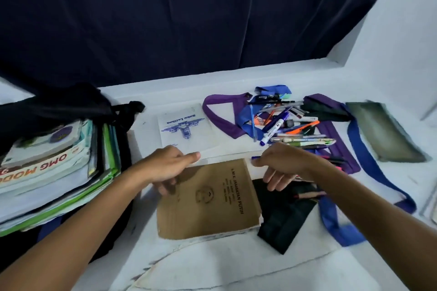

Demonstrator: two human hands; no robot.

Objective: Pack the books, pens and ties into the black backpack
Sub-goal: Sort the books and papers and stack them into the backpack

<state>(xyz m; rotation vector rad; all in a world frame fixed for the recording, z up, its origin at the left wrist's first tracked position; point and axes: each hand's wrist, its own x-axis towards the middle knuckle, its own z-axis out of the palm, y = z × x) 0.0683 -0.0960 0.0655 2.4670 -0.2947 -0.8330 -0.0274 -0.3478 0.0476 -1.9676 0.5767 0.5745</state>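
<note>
Purple ties point(222, 123) under, seemingly, scattered pens point(287, 125)
</note>
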